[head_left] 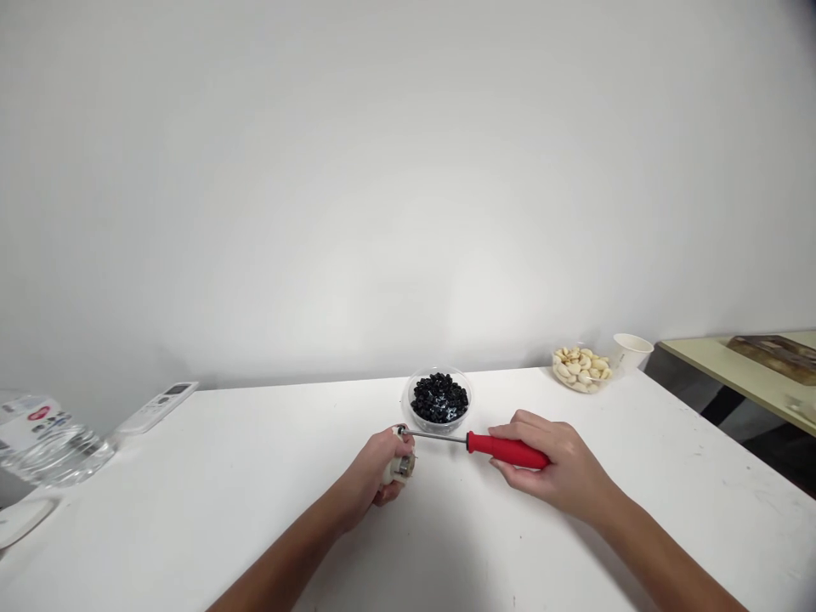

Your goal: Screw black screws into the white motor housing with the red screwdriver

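My right hand (541, 459) is closed around the red handle of a screwdriver (510, 449). Its metal shaft runs level to the left, and the tip meets a small dark spot at the top of a small white part with metal pieces (403, 466). That part is gripped in my left hand (379, 467), whose fingers wrap round it and hide much of it; I cannot make out its exact kind. Just behind the shaft stands a clear round bowl (470, 399) filled with shiny black pieces (439, 398).
A clear bowl of pale, nut-like pieces (580, 370) and a white paper cup (631, 350) stand at the back right of the white table (255, 476). On the left are a white remote control (159, 408), a water bottle (57, 446) and a white object (25, 520).
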